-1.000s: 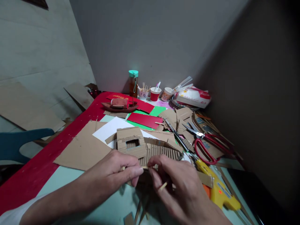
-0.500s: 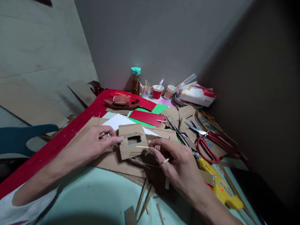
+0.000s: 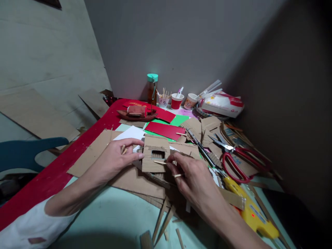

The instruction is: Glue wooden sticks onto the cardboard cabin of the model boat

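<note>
A small cardboard house-like piece with a rectangular window hole stands at the middle, above a curved cardboard boat hull. My left hand grips its left edge between thumb and fingers; short wooden bits show in the curled fingers. Between the fingertips of my right hand is a thin wooden stick, its tip before the wall below the window. Another stick end pokes out lower in that hand. Whether the stick touches the wall, I cannot tell.
Red-handled scissors and a yellow glue gun lie at the right among cardboard scraps. Behind are a model boat, a bottle, paper cups and red card. Cardboard strips lie in front.
The cardboard piece has turned more upright and squarer to me. My left hand has shifted right along with it, and the stick stays in my right fingertips. The view has moved slightly.
</note>
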`<state>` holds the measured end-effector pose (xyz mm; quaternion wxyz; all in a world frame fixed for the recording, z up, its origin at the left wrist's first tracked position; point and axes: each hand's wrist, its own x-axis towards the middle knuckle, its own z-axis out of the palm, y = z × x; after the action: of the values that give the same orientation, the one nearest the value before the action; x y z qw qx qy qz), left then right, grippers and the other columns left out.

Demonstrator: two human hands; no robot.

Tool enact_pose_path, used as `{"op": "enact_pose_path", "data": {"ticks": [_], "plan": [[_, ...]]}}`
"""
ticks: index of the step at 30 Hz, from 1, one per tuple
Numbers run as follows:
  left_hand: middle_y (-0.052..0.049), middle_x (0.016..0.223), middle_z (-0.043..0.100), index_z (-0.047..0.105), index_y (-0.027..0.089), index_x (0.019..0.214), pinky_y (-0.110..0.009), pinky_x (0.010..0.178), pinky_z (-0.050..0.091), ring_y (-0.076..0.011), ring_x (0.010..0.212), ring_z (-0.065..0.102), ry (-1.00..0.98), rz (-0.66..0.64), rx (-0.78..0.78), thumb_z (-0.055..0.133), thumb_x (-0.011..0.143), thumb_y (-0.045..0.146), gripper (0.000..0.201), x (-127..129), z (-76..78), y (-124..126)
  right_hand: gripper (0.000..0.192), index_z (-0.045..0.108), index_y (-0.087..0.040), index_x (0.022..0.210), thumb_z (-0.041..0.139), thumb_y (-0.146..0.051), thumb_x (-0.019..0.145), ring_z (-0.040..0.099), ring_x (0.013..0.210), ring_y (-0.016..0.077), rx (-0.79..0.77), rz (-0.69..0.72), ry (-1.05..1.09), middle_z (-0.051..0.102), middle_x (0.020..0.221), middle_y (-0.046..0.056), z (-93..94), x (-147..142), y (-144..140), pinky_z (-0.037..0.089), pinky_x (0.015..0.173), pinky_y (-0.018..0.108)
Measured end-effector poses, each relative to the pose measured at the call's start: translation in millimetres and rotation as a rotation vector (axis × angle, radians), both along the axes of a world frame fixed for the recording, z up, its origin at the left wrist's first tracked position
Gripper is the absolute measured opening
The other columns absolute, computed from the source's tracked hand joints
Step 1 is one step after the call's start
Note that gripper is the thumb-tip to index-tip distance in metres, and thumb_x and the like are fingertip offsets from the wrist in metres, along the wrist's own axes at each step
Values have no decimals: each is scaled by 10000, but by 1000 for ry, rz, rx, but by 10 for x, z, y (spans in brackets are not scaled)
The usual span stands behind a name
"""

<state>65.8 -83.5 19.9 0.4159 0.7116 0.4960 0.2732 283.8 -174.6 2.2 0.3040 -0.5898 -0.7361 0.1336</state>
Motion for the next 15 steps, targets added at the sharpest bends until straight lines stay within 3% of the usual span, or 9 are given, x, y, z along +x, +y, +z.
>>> {"op": "enact_pose_path", "data": {"ticks": [6, 9, 15], "plan": [[62, 596, 375, 723, 206, 812, -283, 572, 258, -150, 589, 351, -110, -2, -48, 754, 770, 374, 177, 45, -19, -71, 168, 648, -179, 891, 507, -110, 950, 569, 577, 155, 89, 11, 25, 668, 704, 4, -8, 3, -26, 378, 573, 269], [61, 599, 412, 665, 212, 829, -254, 520, 232, -131, 562, 345, -180, 5, -115, 729, 814, 405, 204, 31, 66, -143, 147, 641, -178, 906, 525, -125, 979, 609, 625, 137, 177, -6, 82, 682, 745, 0, 28, -9, -66, 424, 598, 242], [105, 595, 305, 581, 211, 854, -210, 427, 137, -72, 490, 165, -409, -21, -337, 735, 823, 448, 284, 73, 140, -295, 131, 639, -179, 947, 598, -56, 947, 612, 576, 89, 468, 1, 156, 707, 782, -8, 135, -63, -155, 438, 518, 196]]}}
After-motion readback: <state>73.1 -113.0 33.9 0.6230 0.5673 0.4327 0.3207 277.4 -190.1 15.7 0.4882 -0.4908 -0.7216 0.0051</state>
